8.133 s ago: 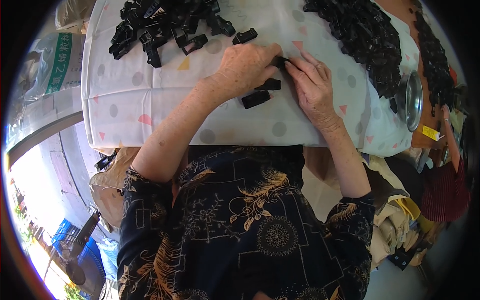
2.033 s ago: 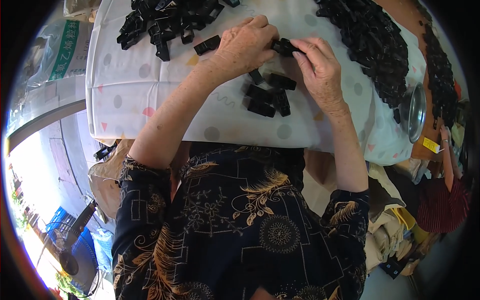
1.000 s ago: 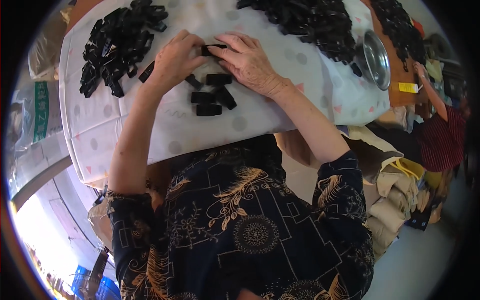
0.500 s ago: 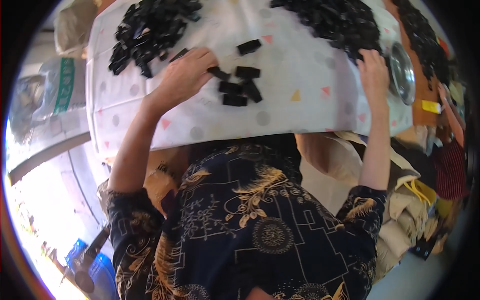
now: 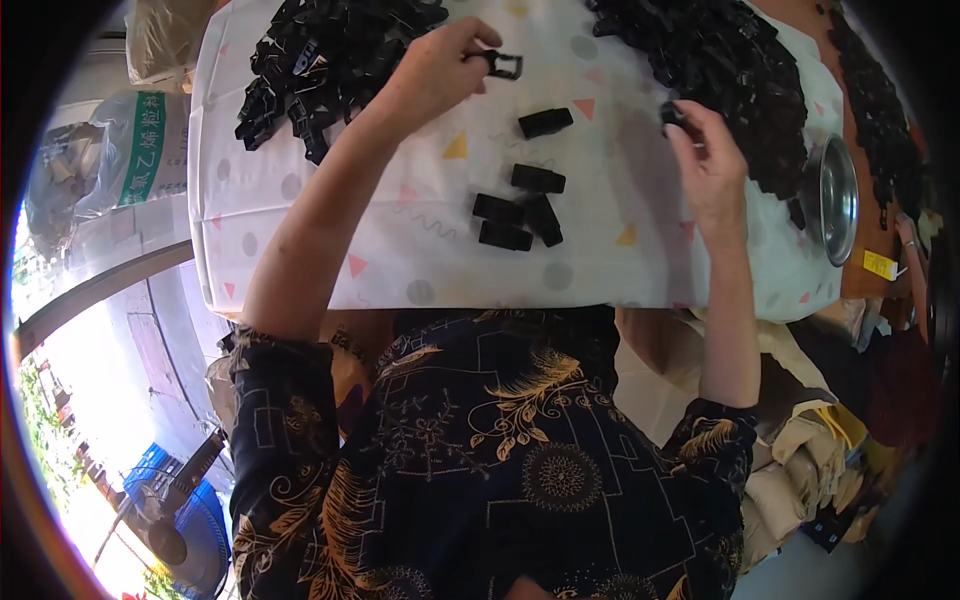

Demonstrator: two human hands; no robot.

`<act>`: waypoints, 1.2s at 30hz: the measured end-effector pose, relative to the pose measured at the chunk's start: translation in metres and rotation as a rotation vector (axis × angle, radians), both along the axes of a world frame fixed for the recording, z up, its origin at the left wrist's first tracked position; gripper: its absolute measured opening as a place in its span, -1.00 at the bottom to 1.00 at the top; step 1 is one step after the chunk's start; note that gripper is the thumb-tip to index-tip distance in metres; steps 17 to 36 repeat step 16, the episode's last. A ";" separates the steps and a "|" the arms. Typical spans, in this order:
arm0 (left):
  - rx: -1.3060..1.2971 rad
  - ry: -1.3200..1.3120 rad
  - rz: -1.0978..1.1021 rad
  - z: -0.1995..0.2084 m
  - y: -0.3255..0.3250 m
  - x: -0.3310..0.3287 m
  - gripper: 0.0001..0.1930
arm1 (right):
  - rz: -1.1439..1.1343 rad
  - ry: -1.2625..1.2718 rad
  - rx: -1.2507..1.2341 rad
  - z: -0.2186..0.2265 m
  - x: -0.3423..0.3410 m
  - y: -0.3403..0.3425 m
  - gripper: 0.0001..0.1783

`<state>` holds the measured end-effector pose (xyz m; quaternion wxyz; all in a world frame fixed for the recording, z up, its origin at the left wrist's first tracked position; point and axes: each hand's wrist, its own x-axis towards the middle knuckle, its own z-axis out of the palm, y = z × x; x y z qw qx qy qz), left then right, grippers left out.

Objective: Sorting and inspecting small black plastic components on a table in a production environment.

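Note:
My left hand (image 5: pixel 440 72) is raised over the far middle of the table, beside the left pile. Its fingers pinch a black plastic buckle piece (image 5: pixel 508 66) with an open rectangular frame. To the right, my right hand (image 5: pixel 716 170) is closed on a small black plastic piece (image 5: pixel 671 115) between thumb and fingers; most of that piece is hidden. Between and nearer than the hands lie several black buckles (image 5: pixel 538 179), some touching in a small cluster. A heap of black plastic parts (image 5: pixel 290 75) is at the left, and another heap (image 5: pixel 735 75) at the right.
A white patterned cloth (image 5: pixel 390 260) covers the table. At the right edge stands a round metal bowl (image 5: pixel 838 200). More black parts (image 5: pixel 875 110) lie on a brown surface beyond, near another person's arm (image 5: pixel 912 255). A blue fan (image 5: pixel 190 540) stands low at the left.
My right hand has come left, off the right heap's edge, with a small piece in its fingers. My left hand has moved farther out and right, holding the framed piece. The view has shifted slightly.

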<state>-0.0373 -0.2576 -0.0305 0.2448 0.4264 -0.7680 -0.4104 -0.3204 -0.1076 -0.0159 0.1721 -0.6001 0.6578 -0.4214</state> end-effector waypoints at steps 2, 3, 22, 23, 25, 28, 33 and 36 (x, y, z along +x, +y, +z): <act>0.164 0.048 0.112 -0.005 -0.009 -0.015 -0.63 | 0.053 -0.045 0.020 -0.004 0.018 -0.015 -0.68; 0.194 0.069 0.093 -0.005 -0.007 -0.017 -0.60 | 0.085 -0.041 0.006 -0.007 0.023 -0.021 -0.68; -0.391 -0.308 -0.065 0.021 0.022 -0.020 -0.76 | 0.111 -0.119 -0.087 -0.033 0.048 -0.068 -0.70; -0.391 -0.308 -0.065 0.021 0.022 -0.020 -0.76 | 0.111 -0.119 -0.087 -0.033 0.048 -0.068 -0.70; -0.391 -0.308 -0.065 0.021 0.022 -0.020 -0.76 | 0.111 -0.119 -0.087 -0.033 0.048 -0.068 -0.70; -0.391 -0.308 -0.065 0.021 0.022 -0.020 -0.76 | 0.111 -0.119 -0.087 -0.033 0.048 -0.068 -0.70; -0.391 -0.308 -0.065 0.021 0.022 -0.020 -0.76 | 0.111 -0.119 -0.087 -0.033 0.048 -0.068 -0.70; -0.391 -0.308 -0.065 0.021 0.022 -0.020 -0.76 | 0.111 -0.119 -0.087 -0.033 0.048 -0.068 -0.70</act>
